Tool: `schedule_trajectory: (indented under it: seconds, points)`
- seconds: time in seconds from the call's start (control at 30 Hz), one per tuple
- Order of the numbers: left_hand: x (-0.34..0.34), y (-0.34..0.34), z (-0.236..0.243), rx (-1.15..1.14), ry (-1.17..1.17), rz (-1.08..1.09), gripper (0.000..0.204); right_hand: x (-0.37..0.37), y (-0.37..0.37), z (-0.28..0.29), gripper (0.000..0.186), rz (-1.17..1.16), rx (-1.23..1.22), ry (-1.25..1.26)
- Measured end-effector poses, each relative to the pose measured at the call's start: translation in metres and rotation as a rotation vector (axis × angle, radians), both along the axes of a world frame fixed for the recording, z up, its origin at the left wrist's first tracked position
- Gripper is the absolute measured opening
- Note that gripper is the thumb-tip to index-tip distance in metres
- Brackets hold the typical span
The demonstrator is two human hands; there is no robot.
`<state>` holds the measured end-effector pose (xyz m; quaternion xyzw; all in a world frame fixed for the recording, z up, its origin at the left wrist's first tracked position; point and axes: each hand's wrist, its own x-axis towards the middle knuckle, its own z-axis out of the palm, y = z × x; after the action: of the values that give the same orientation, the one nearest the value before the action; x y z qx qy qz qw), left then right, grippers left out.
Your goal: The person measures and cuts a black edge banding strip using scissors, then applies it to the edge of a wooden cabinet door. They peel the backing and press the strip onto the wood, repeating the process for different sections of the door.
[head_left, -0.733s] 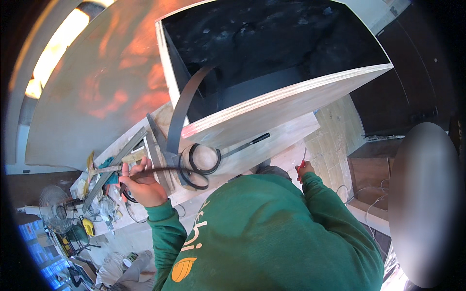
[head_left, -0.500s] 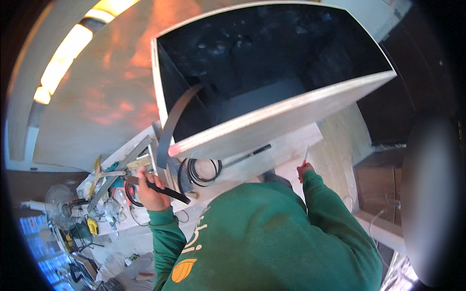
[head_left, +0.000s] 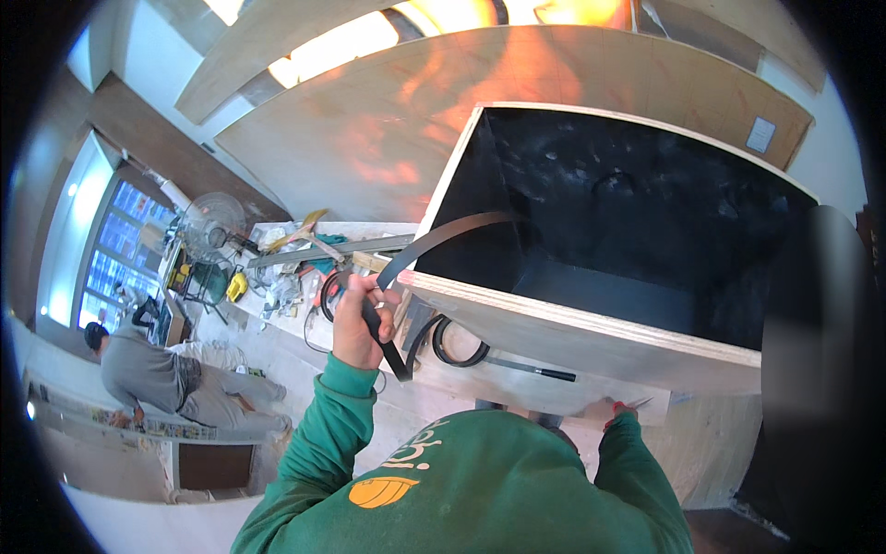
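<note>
A flexible black strip, like edge banding, [head_left: 448, 234] is held in my raised left hand [head_left: 358, 325], whose fingers are wrapped round it. One stretch arcs from there over the corner of a plywood box [head_left: 591, 323] with a black interior, and its far part drops inside. A short folded length hangs below my fist. Low at the right, beside the box's near wall, my right hand [head_left: 613, 412] is closed on a red-handled tool [head_left: 637, 404] with a thin metal tip. Its exact kind is too small to make out.
A black coil [head_left: 459, 342] and a long, thin tool with a black handle [head_left: 554, 375] lie on the pale bench below the box. Metal bars [head_left: 332, 249] and clutter cover its left part. Beyond stand a fan [head_left: 214, 226] and another person [head_left: 152, 369], bent over.
My view has swung left, bringing the other person into sight and shifting the box rightward in the picture. The strip stays in my left hand, the red-handled tool in my right.
</note>
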<state>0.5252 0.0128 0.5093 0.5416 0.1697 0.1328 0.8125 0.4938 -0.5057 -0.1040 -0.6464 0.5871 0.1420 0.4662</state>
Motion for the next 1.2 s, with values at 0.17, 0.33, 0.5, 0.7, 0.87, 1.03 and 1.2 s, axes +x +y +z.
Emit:
schedule_trajectory:
  seconds: [0.17, 0.33, 0.5, 0.7, 0.87, 1.03, 1.2]
  points:
    - [-0.008, -0.014, 0.0, 0.148, 0.083, 0.055, 0.012, 0.027, 0.014, 0.044, 0.03, 0.328, 0.077, -0.06]
    - [-0.013, -0.02, 0.003, 0.088, -0.029, 0.143, 0.009, 0.025, 0.034, 0.075, 0.024, 0.667, -0.21, -0.134]
    - [-0.004, -0.041, 0.027, 0.162, -0.188, 0.112, 0.008, 0.019, 0.04, 0.073, 0.018, 1.91, -0.537, -0.5]
    - [-0.029, -0.066, 0.07, 0.294, -0.237, -0.058, 0.013, 0.042, 0.104, 0.456, 0.019, 1.369, 0.677, -0.451]
    - [-0.033, -0.089, 0.109, 0.355, -0.221, -0.281, 0.018, 0.061, 0.105, 0.702, 0.047, 1.891, 0.429, -1.4]
    - [-0.026, -0.121, 0.141, 0.382, -0.226, -0.425, 0.022, 0.101, 0.161, 0.769, 0.051, 1.801, -0.349, -1.859]
    - [-0.012, -0.118, 0.15, 0.73, -0.36, -0.305, 0.024, 0.12, 0.181, 0.796, 0.015, 2.085, -0.057, -1.139]
